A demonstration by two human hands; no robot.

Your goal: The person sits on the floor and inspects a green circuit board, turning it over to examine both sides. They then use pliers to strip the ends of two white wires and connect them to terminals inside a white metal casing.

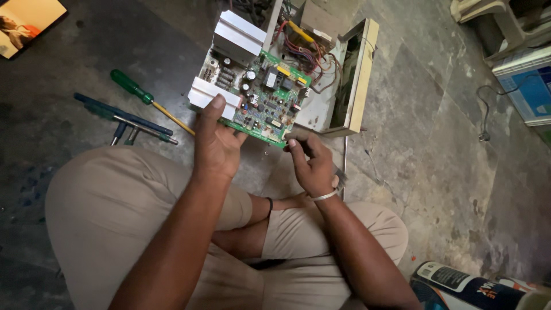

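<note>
Green circuit board (261,97) sits tilted over the open metal case (350,74) on the floor. Left hand (215,143) grips its near-left edge by a white heatsink (211,97), fingers closed on it. Right hand (313,166) is closed round a small dark brush (298,139) at the board's near corner. Board looks stiff, light, fragile, w/ wires tethering it; best held by edges. Screwdrivers (135,112) lie left; open floor to the right.

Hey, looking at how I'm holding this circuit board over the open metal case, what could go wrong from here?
1. The left hand grips the green circuit board only at its near edge, so it may tip or slip.
2. Coloured wires tie the board to the metal case; pulling might strain them.
3. The dark tool in the right hand sits at the board's corner and might knock small parts.
</note>
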